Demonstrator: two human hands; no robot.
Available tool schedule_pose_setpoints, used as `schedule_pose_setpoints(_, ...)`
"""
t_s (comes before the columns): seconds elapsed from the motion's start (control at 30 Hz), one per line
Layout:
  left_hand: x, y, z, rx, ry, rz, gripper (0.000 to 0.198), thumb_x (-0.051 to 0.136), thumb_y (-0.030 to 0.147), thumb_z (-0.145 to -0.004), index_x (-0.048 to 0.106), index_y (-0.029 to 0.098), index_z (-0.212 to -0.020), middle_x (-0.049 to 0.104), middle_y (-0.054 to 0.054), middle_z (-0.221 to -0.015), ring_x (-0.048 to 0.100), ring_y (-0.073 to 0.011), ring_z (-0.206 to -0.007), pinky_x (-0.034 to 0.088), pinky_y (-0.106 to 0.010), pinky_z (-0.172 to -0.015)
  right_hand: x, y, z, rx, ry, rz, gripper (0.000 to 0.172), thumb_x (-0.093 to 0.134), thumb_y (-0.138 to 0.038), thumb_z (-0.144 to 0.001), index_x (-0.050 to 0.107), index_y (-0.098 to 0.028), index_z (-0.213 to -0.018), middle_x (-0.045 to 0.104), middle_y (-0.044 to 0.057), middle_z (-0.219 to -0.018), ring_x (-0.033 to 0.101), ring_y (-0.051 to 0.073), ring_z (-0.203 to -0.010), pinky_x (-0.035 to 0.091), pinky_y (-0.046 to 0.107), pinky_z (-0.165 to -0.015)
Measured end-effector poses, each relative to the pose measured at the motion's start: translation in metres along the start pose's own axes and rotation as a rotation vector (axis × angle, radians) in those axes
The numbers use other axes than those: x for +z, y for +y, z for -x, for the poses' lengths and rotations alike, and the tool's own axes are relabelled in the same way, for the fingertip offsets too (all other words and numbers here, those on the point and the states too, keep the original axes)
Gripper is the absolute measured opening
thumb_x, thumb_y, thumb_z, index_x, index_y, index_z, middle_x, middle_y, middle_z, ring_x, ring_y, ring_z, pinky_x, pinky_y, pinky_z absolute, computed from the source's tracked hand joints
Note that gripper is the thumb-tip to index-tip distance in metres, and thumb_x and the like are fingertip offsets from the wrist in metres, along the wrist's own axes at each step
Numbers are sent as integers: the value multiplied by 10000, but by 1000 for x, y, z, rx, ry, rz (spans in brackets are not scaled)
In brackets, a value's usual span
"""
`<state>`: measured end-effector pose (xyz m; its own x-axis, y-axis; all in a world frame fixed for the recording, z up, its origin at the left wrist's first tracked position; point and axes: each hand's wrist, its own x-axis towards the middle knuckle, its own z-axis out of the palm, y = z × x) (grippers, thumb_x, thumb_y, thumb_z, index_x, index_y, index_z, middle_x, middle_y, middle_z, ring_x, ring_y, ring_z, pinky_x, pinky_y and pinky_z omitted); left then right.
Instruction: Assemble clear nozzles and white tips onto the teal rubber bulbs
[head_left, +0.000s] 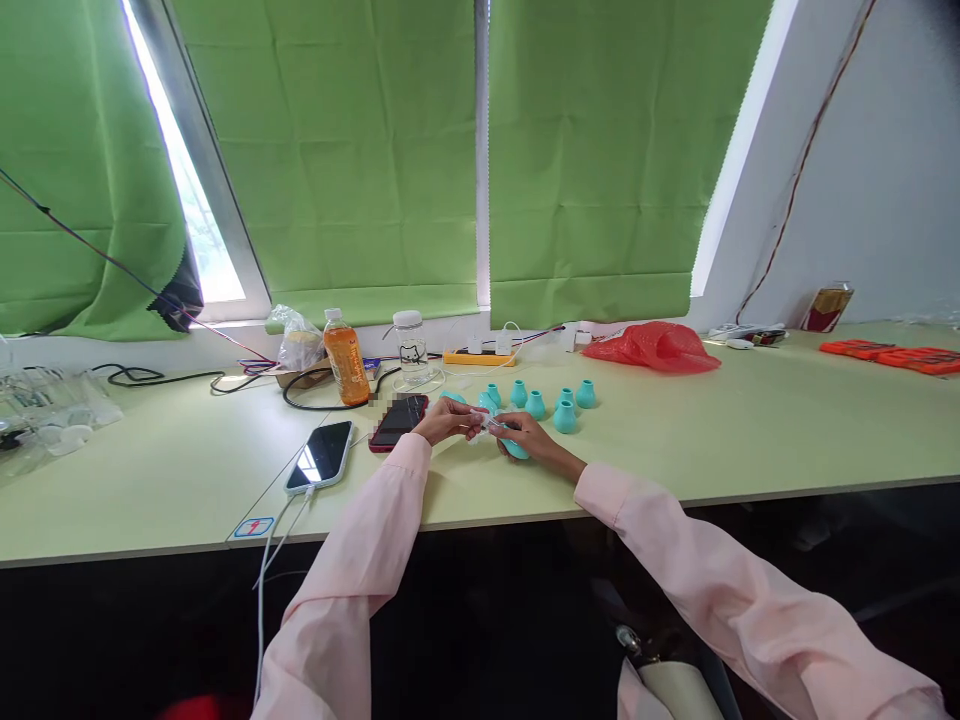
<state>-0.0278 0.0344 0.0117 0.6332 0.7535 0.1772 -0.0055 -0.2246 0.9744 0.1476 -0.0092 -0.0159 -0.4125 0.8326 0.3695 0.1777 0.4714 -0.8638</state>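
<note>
My left hand (450, 420) and my right hand (525, 432) meet over the table, fingertips pinched together on a small clear-white plastic piece (487, 421); its exact kind is too small to make out. Beneath my right hand a turquoise rounded piece (516, 449) shows in part; whether the lower fingers grip it I cannot tell. Several small turquoise vase-shaped pieces with open necks stand just behind and to the right, among them a near one (565, 417) and a far right one (586, 394). Others are partly hidden behind my hands.
Left of my hands lie a dark red-edged phone (399, 422) and a charging white-cased phone (321, 456). Behind stand an orange drink bottle (347, 360), a lidded clear jar (410, 352) and a yellow power strip (478, 359). A red plastic bag (651, 348) lies back right.
</note>
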Motion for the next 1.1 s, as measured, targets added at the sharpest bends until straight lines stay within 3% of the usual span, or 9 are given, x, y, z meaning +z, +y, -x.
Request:
schedule_pose_setpoints(0.27,5,-6,-6,112,225,-219,475,479,515,-680,628,66,-727,567,-72,-600,458,-84,-472,384,-235,-474,-6,-3,-11,-109,179,68,329,461,-480,-714,552,-167,-763,520,-8,-574,468,99,-458,415,227,-426)
schedule_pose_setpoints(0.33,4,-7,-6,122,297,-333,474,445,510,-696,631,76,-724,562,-60,-564,448,-89,-462,365,-225,-465,-9,-6,-9,-149,279,110,304,490,-460,-700,559,-169,-753,522,-7,-597,474,105,-499,416,235,-479)
schedule_pose_setpoints(0.43,4,-10,-7,131,400,-548,320,528,413,-652,631,114,-602,547,-33,-499,447,-104,-477,339,-220,-483,-21,-11,-6,-205,481,180,272,538,-431,-670,552,-172,-754,509,-11,-613,469,118,-553,393,239,-532)
schedule_pose_setpoints(0.57,4,-13,-8,130,487,-816,199,518,275,-653,626,148,-546,584,-48,-560,497,-151,-592,350,-244,-579,-59,-21,-1,-253,754,247,271,482,-427,-716,506,-173,-808,485,-13,-640,442,116,-575,361,235,-556)
schedule_pose_setpoints(0.67,1,-16,-9,104,481,-963,168,489,201,-658,652,159,-653,614,-61,-651,518,-175,-654,363,-267,-645,-100,-21,2,-262,1032,443,274,444,-428,-737,508,-165,-783,489,-9,-642,422,110,-580,348,228,-562)
schedule_pose_setpoints(0.77,-3,-19,-11,80,435,-1070,232,472,123,-643,655,176,-775,623,-63,-766,529,-182,-715,372,-275,-694,-136,-6,8,-166,1226,594,285,436,-426,-724,517,-156,-765,508,8,-693,430,125,-631,344,239,-595)
schedule_pose_setpoints(0.93,-4,-23,-11,54,337,-1185,308,449,62,-641,647,192,-838,593,-59,-815,526,-178,-760,386,-262,-694,-166,43,25,13,1321,601,235,452,-379,-666,481,-152,-615,476,11,-578,395,141,-557,319,280,-575)
schedule_pose_setpoints(1.1,-2,-22,-10,32,290,-1247,306,502,111,-648,623,208,-912,563,-52,-812,516,-182,-780,395,-260,-691,-177,71,29,161,1350,606,192,426,-335,-637,487,-153,-654,512,37,-613,413,159,-562,327,298,-585)
